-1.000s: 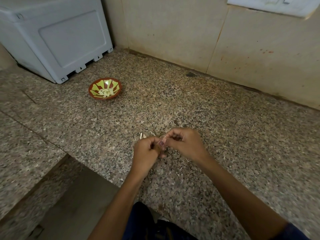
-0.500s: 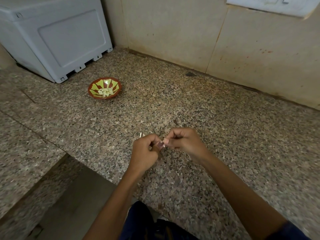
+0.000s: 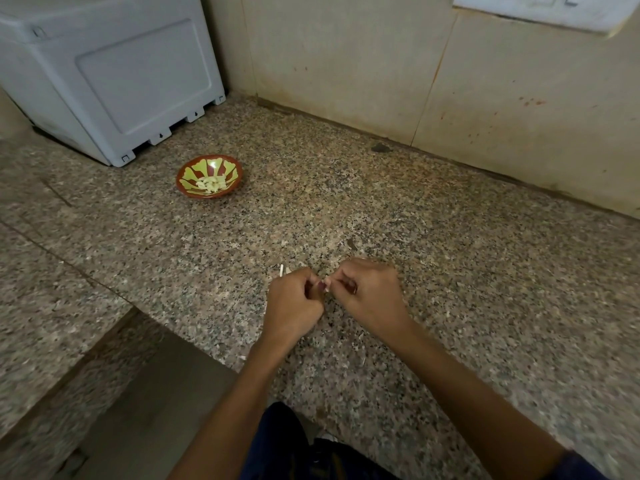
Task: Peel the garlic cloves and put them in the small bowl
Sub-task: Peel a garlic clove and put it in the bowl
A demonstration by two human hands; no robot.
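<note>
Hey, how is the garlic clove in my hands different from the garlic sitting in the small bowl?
The garlic clove is a single piece pinched between the left hand and right hand; the pale peeled cloves lie as a heap in the red and yellow patterned small bowl. The held clove is mostly hidden by fingers, while the bowl's cloves lie in plain sight. Both are above the speckled granite counter.

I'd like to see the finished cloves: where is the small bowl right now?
In the head view the small bowl sits on the granite counter, up and left of both hands, just in front of the grey plastic box.
</note>
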